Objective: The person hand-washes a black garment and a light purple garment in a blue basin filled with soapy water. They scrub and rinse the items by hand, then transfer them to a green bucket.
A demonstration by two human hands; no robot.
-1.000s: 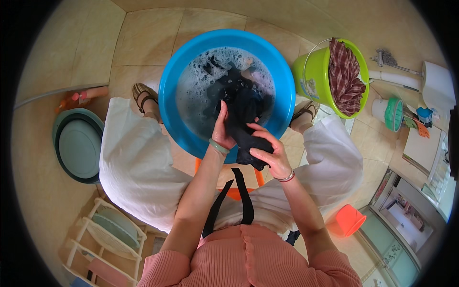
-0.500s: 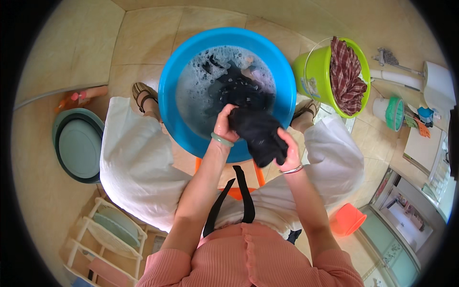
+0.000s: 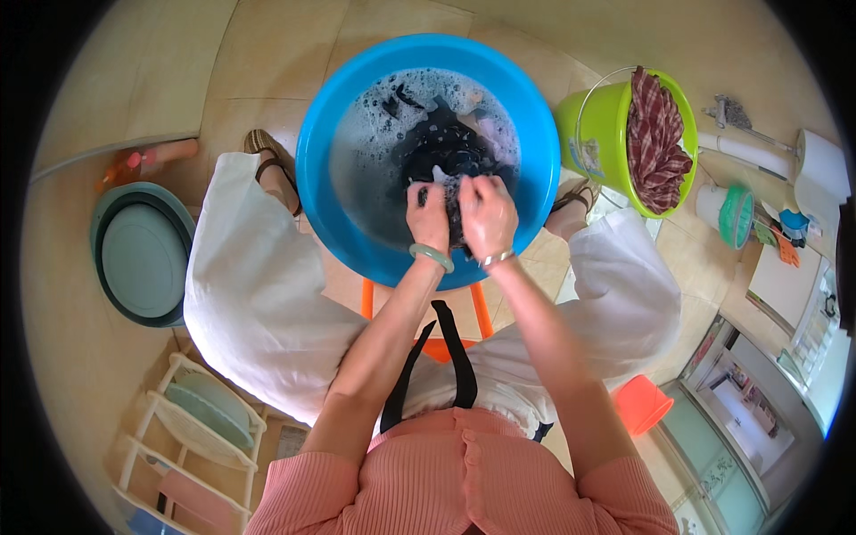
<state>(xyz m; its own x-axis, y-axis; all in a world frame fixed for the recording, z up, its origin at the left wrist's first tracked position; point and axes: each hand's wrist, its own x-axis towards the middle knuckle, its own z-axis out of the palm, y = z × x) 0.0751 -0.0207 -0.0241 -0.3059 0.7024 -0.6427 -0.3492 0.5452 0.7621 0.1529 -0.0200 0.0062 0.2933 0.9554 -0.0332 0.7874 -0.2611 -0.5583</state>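
Observation:
A round blue basin [image 3: 348,223] of soapy water sits on the tiled floor between my knees. A dark wet garment [image 3: 450,152] lies bunched in the suds. My left hand [image 3: 429,212], with a pale green bangle at the wrist, and my right hand [image 3: 487,214], with a thin bracelet, grip a fold of that garment side by side, knuckles close together, just above the water near the basin's front part.
A green bucket [image 3: 593,134] holding a red checked cloth [image 3: 658,134] stands right of the basin. A grey-green basin [image 3: 138,254] lies at the left, a white rack [image 3: 192,437] lower left, an orange stool [image 3: 450,343] under me, an orange cup [image 3: 642,403] lower right.
The garment was held up over the basin's near rim; now both hands have moved forward and down with it into the soapy water, closer together.

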